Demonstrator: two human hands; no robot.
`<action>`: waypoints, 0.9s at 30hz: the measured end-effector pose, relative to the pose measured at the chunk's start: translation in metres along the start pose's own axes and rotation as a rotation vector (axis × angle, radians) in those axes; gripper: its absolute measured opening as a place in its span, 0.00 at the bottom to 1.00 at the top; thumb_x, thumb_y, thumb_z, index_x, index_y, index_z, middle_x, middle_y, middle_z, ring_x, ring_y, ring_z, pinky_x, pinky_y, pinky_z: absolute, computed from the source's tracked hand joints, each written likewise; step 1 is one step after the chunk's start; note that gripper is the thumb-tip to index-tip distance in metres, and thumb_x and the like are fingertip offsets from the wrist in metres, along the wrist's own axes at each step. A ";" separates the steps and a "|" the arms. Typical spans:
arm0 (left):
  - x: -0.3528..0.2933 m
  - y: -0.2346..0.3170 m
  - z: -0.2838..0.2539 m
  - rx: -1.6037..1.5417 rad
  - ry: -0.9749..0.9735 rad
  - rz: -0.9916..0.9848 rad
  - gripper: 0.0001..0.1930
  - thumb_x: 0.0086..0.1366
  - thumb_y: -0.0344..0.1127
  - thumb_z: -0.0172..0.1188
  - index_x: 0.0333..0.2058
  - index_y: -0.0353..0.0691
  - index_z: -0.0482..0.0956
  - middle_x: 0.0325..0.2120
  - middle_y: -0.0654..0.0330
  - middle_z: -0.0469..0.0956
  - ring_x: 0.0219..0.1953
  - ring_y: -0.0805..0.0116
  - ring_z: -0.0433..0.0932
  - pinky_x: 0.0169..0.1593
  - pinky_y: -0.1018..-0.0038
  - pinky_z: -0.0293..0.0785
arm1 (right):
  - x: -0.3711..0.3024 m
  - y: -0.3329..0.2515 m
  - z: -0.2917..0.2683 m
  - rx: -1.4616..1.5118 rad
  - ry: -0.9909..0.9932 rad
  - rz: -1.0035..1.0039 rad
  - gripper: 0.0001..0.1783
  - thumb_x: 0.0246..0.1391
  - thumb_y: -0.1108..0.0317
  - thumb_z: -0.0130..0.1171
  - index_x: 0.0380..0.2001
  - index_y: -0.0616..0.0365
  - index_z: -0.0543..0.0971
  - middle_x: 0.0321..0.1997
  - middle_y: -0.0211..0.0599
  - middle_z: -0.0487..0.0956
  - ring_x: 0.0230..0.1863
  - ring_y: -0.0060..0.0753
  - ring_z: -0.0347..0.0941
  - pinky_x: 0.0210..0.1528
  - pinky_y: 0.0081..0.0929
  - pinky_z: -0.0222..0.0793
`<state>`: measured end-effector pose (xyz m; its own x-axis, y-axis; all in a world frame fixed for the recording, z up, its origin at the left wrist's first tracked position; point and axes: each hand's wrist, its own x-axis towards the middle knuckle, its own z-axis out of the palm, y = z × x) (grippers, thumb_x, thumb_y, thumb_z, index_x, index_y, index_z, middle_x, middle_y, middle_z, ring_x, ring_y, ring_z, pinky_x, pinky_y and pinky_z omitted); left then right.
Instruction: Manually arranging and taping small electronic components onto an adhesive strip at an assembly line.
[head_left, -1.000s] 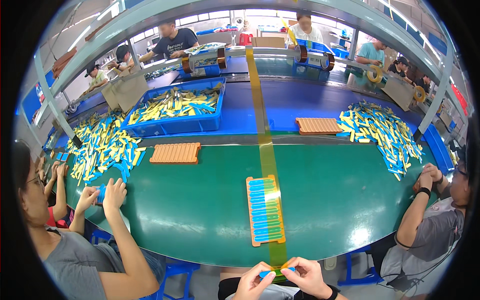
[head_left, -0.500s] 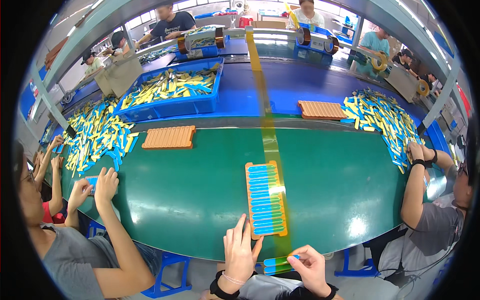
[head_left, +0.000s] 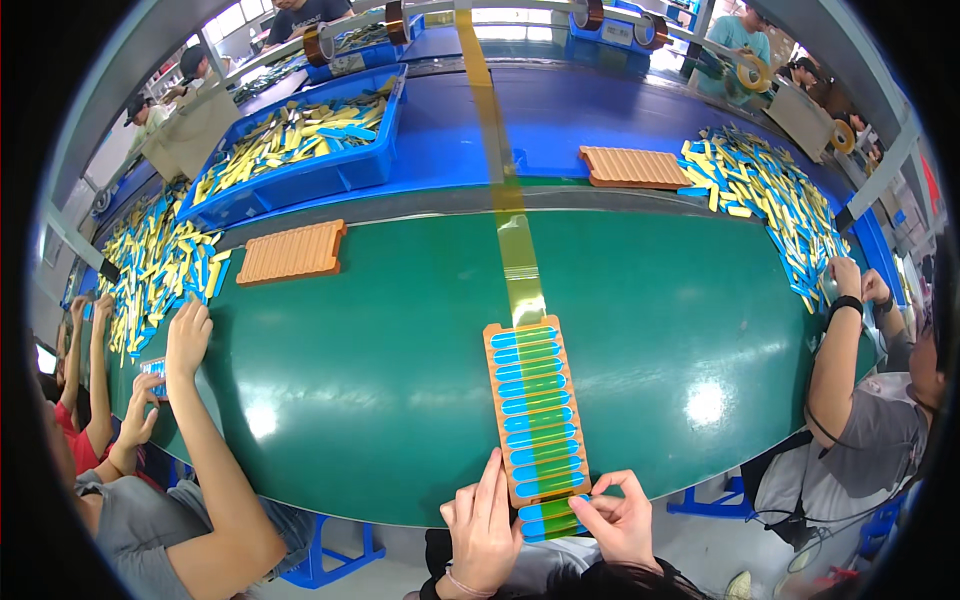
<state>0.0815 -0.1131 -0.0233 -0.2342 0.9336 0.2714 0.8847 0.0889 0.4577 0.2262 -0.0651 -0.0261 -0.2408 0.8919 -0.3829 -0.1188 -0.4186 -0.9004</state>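
Note:
An orange grooved tray (head_left: 494,385) lies on the green table before me, its grooves filled with blue strips (head_left: 515,390). Clear yellow tape (head_left: 519,270) runs from the far side down over the strips. At the tray's near end, a few taped blue strips (head_left: 540,527) stick out toward me. My right hand (head_left: 622,520) pinches their right side between thumb and fingers. My left hand (head_left: 482,530) has its fingers stretched along the tray's near left edge, its thumb by the left ends of the taped strips.
Two orange trays (head_left: 292,252) (head_left: 633,168) lie farther off. Blue and yellow strips are heaped at left (head_left: 160,265) and right (head_left: 765,200). A blue bin (head_left: 290,175) of strips stands back left. Co-workers' arms (head_left: 215,470) (head_left: 835,370) flank me. Tape rolls (head_left: 590,14) hang on a rail.
My right hand has moved up and inward with the taped strips, bringing them to the tray's near end. The tape, earlier off toward the tray's right side, now runs along its middle. The view has shifted.

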 end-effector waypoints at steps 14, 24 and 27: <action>0.002 -0.036 -0.013 0.163 -0.043 0.516 0.19 0.46 0.33 0.60 0.40 0.48 0.71 0.43 0.72 0.72 0.32 0.72 0.62 0.36 0.75 0.55 | 0.006 0.000 0.007 -0.033 0.105 0.044 0.17 0.46 0.79 0.55 0.29 0.58 0.56 0.19 0.36 0.74 0.23 0.11 0.66 0.22 0.09 0.58; 0.017 -0.038 -0.019 0.100 -0.295 0.690 0.20 0.51 0.34 0.55 0.45 0.55 0.69 0.49 0.80 0.66 0.34 0.78 0.61 0.35 0.77 0.54 | 0.005 -0.002 0.010 -0.054 0.130 0.067 0.17 0.46 0.79 0.56 0.30 0.57 0.56 0.20 0.36 0.75 0.22 0.11 0.66 0.20 0.08 0.57; 0.020 -0.036 -0.019 0.109 -0.348 0.664 0.21 0.53 0.33 0.54 0.48 0.49 0.68 0.46 0.79 0.68 0.36 0.77 0.60 0.38 0.75 0.57 | 0.004 0.000 0.007 -0.037 0.138 0.058 0.16 0.46 0.77 0.56 0.30 0.58 0.57 0.20 0.35 0.75 0.22 0.10 0.66 0.21 0.08 0.57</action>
<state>0.0372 -0.1041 -0.0179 0.4868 0.8570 0.1693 0.8345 -0.5135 0.1997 0.2183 -0.0629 -0.0259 -0.1110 0.8824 -0.4573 -0.0727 -0.4661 -0.8817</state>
